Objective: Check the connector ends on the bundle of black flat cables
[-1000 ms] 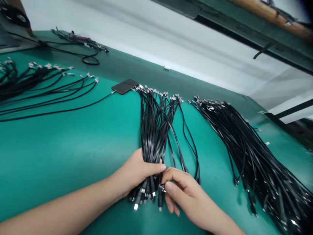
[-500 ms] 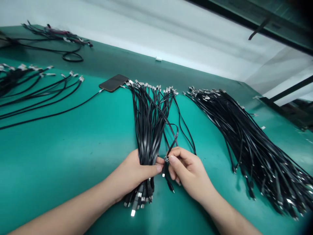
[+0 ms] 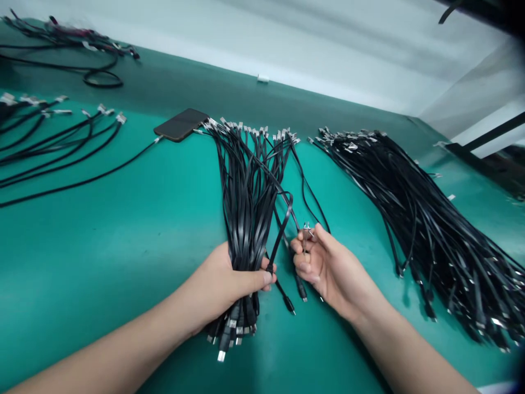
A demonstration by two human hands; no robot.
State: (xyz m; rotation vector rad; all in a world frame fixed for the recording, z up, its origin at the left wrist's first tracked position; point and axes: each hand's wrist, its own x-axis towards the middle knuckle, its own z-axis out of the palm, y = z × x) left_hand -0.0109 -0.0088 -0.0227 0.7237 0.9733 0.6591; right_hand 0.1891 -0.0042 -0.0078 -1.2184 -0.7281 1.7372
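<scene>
A thick bundle of flat black USB cables (image 3: 246,219) runs down the middle of the table, its plugs poking out below my left hand (image 3: 233,279). That hand is closed around the bundle, and one looped black cable (image 3: 283,235) is pinched at its end between thumb and fingertips. Just to the right, my right hand (image 3: 328,262) has its fingers curled round a small silvery pronged metal piece (image 3: 307,230), whose kind I cannot make out. Below and behind the right fingers lie loose cable plugs (image 3: 289,305), apart from the bundle.
A dark phone (image 3: 181,125) with a cable plugged in lies at the bundle's far left. A larger cable pile (image 3: 418,219) spreads on the right. More cables (image 3: 61,137) lie at left, with tangled wires (image 3: 74,38) behind. A white wall borders the green table (image 3: 123,241).
My right hand has moved away to the right and turned palm up, showing the metal piece. The looped cable's end is now in my left fingertips. The view has tilted slightly downward.
</scene>
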